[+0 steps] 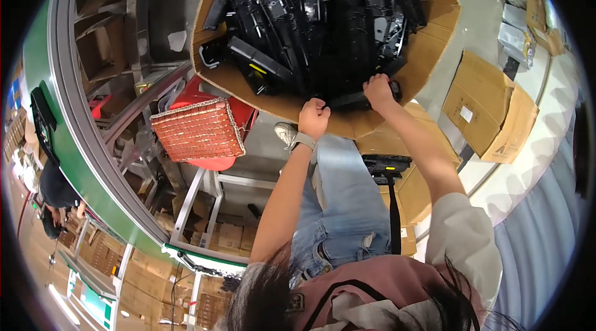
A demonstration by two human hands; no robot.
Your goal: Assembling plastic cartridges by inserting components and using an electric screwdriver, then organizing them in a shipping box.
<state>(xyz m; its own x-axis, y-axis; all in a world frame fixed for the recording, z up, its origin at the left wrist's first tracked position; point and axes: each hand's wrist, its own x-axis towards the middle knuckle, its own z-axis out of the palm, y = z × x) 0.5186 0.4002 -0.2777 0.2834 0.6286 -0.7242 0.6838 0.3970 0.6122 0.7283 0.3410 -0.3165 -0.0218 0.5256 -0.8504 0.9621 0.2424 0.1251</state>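
A big open cardboard box (437,39) stands in front of me, heaped with long black plastic parts (273,5). Along its near side lies one long black plastic part (352,101), with my hands at its two ends. My left hand (315,118) is closed at the left end, over the near rim, its fingers curled round the edge of the part. At the other end my right hand (380,92) is closed too, thumb and fingers gripping the part. The dark pile hides exactly where this part ends.
To the left, a red stool (214,162) carries a woven reddish seat mat (197,129). Beyond it runs a green-topped workbench (93,163) with boxes on shelves below. Flattened cardboard (478,104) leans at the right. Another person (57,188) works at the far left.
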